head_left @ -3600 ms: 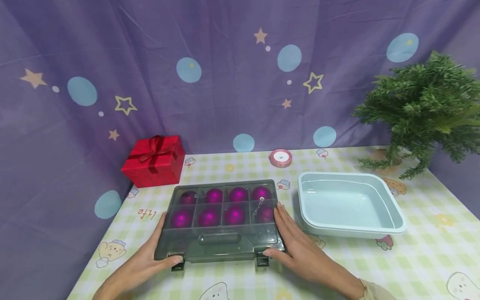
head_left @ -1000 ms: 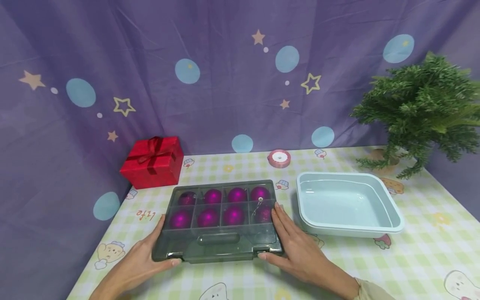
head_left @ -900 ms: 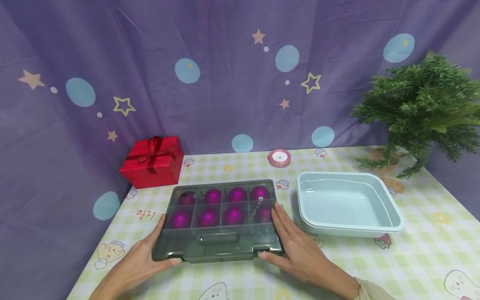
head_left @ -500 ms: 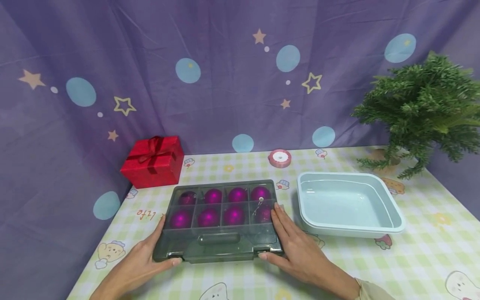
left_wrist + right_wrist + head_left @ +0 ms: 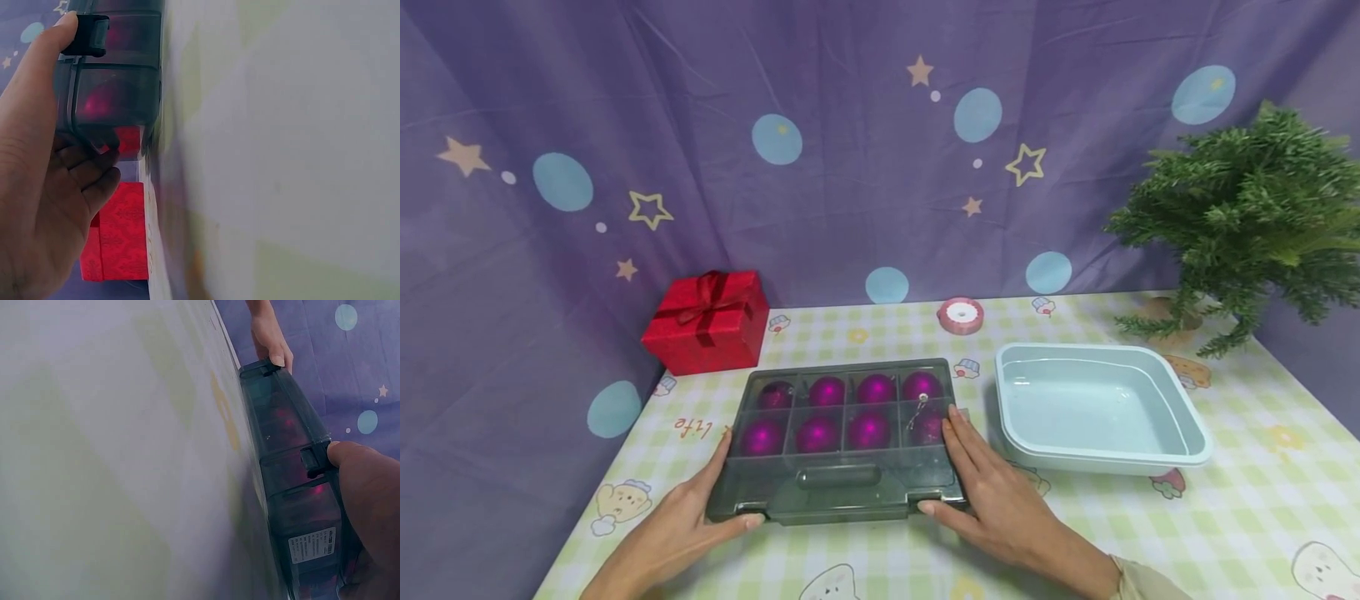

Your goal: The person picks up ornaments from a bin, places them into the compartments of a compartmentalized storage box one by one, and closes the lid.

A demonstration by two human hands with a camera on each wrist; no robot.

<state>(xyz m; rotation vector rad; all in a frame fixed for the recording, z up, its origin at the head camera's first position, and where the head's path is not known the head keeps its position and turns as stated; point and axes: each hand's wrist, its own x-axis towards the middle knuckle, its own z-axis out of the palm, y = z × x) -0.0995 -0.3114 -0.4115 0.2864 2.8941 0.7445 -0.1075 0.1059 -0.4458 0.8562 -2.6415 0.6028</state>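
A dark, see-through storage case (image 5: 842, 504) lies on the table with its lid down. Purple ball ornaments (image 5: 817, 434) fill several of its compartments, and a small silvery piece (image 5: 922, 397) shows near the right end. My left hand (image 5: 677, 521) holds the left end, thumb on the front latch (image 5: 90, 35), fingers along the side. The opposite end is held by my right hand (image 5: 1000, 504), whose thumb presses the other latch (image 5: 315, 459). Both latches lie against the case front. A white label (image 5: 312, 545) shows on the case in the right wrist view.
Right of the case stands a pale blue basin (image 5: 1105, 458). A red gift box (image 5: 707, 329) sits at the back left, and a pink ribbon roll (image 5: 961, 317) at the back middle. An artificial Christmas tree (image 5: 1247, 208) stands at the back right, before a purple curtain (image 5: 850, 208).
Some seconds ago both latches stuck out from the case front under my thumbs; now they are folded against it. Over the last second the hands and case have stayed in place.
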